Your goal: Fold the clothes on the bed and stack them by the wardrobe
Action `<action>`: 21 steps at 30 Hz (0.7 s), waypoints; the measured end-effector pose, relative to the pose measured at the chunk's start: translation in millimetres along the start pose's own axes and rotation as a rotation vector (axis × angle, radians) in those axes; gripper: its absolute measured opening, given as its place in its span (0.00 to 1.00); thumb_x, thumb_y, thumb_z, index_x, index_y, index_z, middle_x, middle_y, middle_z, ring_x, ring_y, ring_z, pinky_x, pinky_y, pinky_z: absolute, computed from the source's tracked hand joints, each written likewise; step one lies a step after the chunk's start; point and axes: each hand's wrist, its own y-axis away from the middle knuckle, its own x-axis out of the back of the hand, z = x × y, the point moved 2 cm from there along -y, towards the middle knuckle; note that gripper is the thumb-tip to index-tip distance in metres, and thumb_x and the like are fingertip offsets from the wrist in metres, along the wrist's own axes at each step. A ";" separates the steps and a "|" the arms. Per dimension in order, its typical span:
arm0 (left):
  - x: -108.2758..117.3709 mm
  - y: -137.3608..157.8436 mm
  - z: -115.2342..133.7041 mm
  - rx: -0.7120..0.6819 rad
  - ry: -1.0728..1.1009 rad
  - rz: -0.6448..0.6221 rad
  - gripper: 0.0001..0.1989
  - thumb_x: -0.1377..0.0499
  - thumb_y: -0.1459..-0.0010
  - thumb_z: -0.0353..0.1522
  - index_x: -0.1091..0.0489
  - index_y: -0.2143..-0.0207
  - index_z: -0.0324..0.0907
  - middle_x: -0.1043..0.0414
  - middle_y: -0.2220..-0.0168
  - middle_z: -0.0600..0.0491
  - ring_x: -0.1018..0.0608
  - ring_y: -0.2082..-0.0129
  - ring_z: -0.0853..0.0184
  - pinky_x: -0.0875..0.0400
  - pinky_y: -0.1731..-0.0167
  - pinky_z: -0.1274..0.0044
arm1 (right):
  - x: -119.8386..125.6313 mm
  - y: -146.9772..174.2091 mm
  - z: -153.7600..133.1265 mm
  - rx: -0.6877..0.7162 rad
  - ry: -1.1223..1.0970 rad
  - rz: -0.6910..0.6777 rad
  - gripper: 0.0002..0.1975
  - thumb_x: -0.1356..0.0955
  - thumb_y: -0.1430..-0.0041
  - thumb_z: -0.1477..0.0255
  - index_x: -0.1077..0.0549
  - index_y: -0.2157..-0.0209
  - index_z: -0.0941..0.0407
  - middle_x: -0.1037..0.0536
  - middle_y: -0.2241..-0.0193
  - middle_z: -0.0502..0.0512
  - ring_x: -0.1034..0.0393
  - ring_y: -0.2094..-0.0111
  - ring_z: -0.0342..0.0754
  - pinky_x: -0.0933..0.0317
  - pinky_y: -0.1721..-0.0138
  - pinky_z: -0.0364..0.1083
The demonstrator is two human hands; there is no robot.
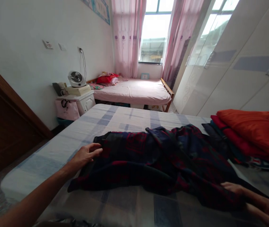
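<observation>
The left arm (pixel 43 193) was outstretched, the left hand (pixel 83 155) loosely spread at a plaid garment (pixel 158 153) on the near bed (pixel 42 162); its right end was gripped by the right hand (pixel 259 199). Apparently spread, it was left rumpled.

At 4 o'clock, the right hand (pixel 255 197) is blurred, some fingers lost in the dark plaid garment (pixel 134 164), so its grip stays unclear; the right edge cuts off its arm. The left forearm (pixel 42 192) leaves the view at 7 o'clock, near a dark item (pixel 65 222) cropped beyond recognition. Edges also crop the folded stack (pixel 253 129) at 3 o'clock, the wardrobe (pixel 210 85) at 2, the poster (pixel 98 9) at 11 and the door (pixel 4 126) at 9. The pink bag (pixel 67 110), also at 9, bears unreadably small print.
</observation>
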 end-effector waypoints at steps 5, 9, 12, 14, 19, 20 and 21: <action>-19.2 -3.7 9.7 -0.004 0.003 -0.041 0.24 0.35 0.61 0.48 0.29 0.67 0.39 0.22 0.68 0.49 0.22 0.64 0.56 0.29 0.66 0.72 | -3.4 15.2 -2.5 0.002 -0.010 -0.009 0.17 0.31 0.57 0.55 0.22 0.62 0.39 0.23 0.54 0.50 0.34 0.49 0.63 0.39 0.48 0.54; 9.8 0.2 2.5 -0.005 0.117 -0.018 0.19 0.37 0.56 0.45 0.29 0.66 0.42 0.22 0.69 0.54 0.22 0.68 0.62 0.29 0.67 0.76 | -6.6 19.7 -14.6 0.022 0.004 -0.022 0.15 0.32 0.56 0.55 0.23 0.63 0.35 0.24 0.53 0.49 0.34 0.48 0.62 0.40 0.48 0.53; 37.3 -0.5 -14.3 0.005 0.098 0.145 0.18 0.36 0.58 0.41 0.29 0.66 0.41 0.23 0.73 0.56 0.24 0.72 0.66 0.31 0.70 0.78 | -10.2 18.7 -21.8 0.020 0.023 -0.033 0.14 0.34 0.53 0.55 0.24 0.63 0.34 0.24 0.53 0.49 0.35 0.48 0.62 0.40 0.49 0.54; 44.3 -1.3 -24.6 0.003 0.055 0.170 0.17 0.37 0.58 0.41 0.30 0.67 0.40 0.25 0.76 0.57 0.24 0.74 0.65 0.32 0.72 0.78 | -13.4 17.8 -27.0 0.031 0.047 -0.041 0.13 0.34 0.53 0.55 0.24 0.63 0.35 0.24 0.53 0.50 0.34 0.48 0.63 0.38 0.50 0.55; 43.0 11.9 -26.9 -0.155 -0.406 0.348 0.19 0.44 0.50 0.42 0.31 0.58 0.42 0.25 0.70 0.54 0.23 0.68 0.58 0.31 0.67 0.73 | -16.4 22.3 -40.7 0.156 0.168 0.011 0.14 0.34 0.52 0.60 0.25 0.61 0.40 0.26 0.51 0.52 0.33 0.49 0.62 0.34 0.52 0.56; 41.9 18.5 -25.4 -0.238 -0.477 0.372 0.21 0.43 0.49 0.42 0.33 0.54 0.43 0.25 0.64 0.52 0.23 0.64 0.57 0.31 0.63 0.71 | -15.1 23.8 -41.9 0.200 0.231 0.044 0.15 0.34 0.52 0.61 0.25 0.59 0.42 0.28 0.49 0.53 0.33 0.49 0.62 0.34 0.52 0.57; 39.7 26.1 -24.9 -0.337 -0.517 0.351 0.23 0.42 0.50 0.42 0.33 0.52 0.45 0.26 0.59 0.51 0.24 0.59 0.56 0.31 0.58 0.71 | -13.6 25.1 -42.3 0.247 0.309 0.078 0.17 0.34 0.51 0.63 0.26 0.58 0.43 0.29 0.48 0.54 0.34 0.48 0.61 0.35 0.51 0.58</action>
